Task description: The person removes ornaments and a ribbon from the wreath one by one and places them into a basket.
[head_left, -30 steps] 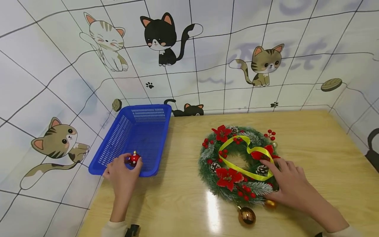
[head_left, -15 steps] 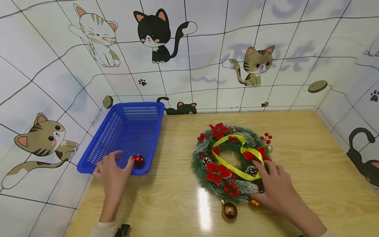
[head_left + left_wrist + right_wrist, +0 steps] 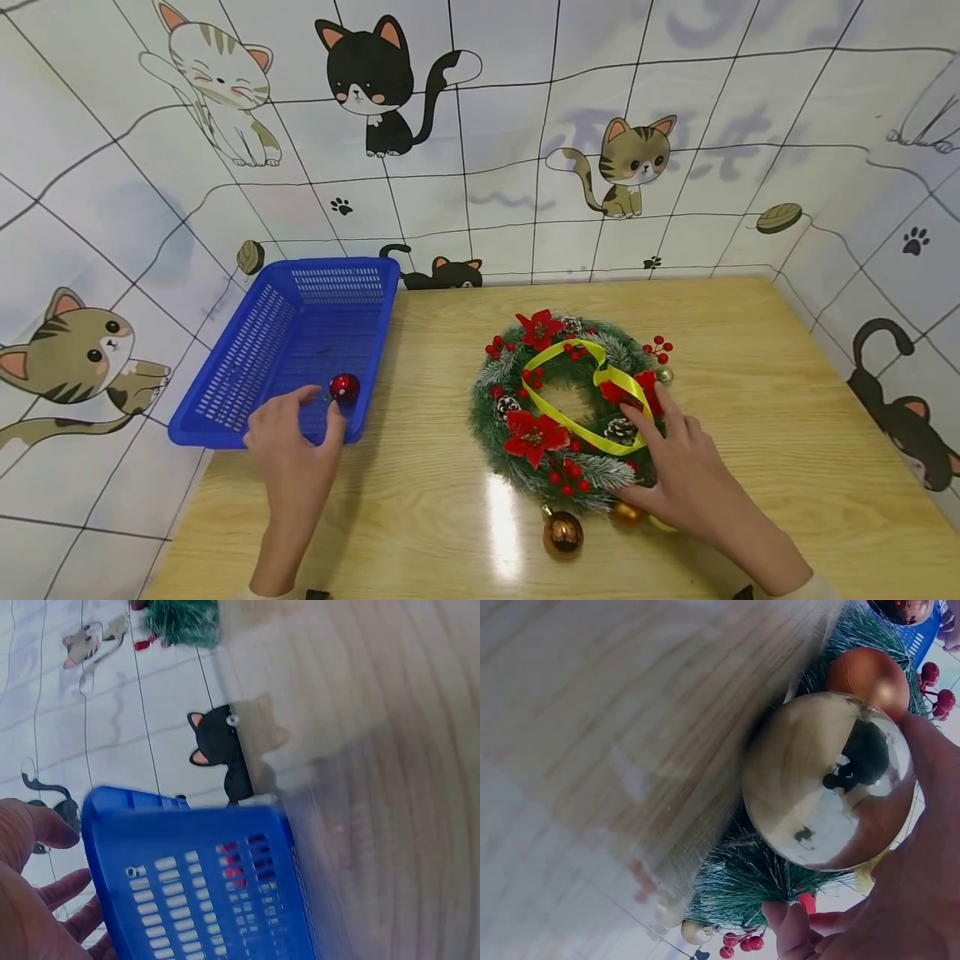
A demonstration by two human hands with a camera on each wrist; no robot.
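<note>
My left hand (image 3: 294, 446) is at the front rim of a blue plastic basket (image 3: 183, 400), thumb and fingers spread with nothing between them. Inside the basket, just beyond the thumb, lies a shiny red bauble (image 3: 344, 388) with white dots. My right hand (image 3: 693, 475) grips the right side of a green Christmas wreath (image 3: 600, 475), fingers over its top and thumb at its lower edge. The wreath carries red flowers, berries, pine cones and a loop of yellow ribbon (image 3: 551, 410). A large shiny gold bauble (image 3: 829, 780) is close to the right palm in the right wrist view.
A copper bauble (image 3: 562, 534) lies on the wooden table (image 3: 442, 358) in front of the wreath, with an orange-gold bauble (image 3: 626, 513) beside it. A small pale gold bauble (image 3: 664, 375) shows at the wreath's right. Cat-printed walls (image 3: 510, 242) border the table behind and at both sides.
The left hand has let go of the red bauble, which now lies in the basket, and has drawn slightly back. The right hand stays on the wreath. The whole view has shifted.
</note>
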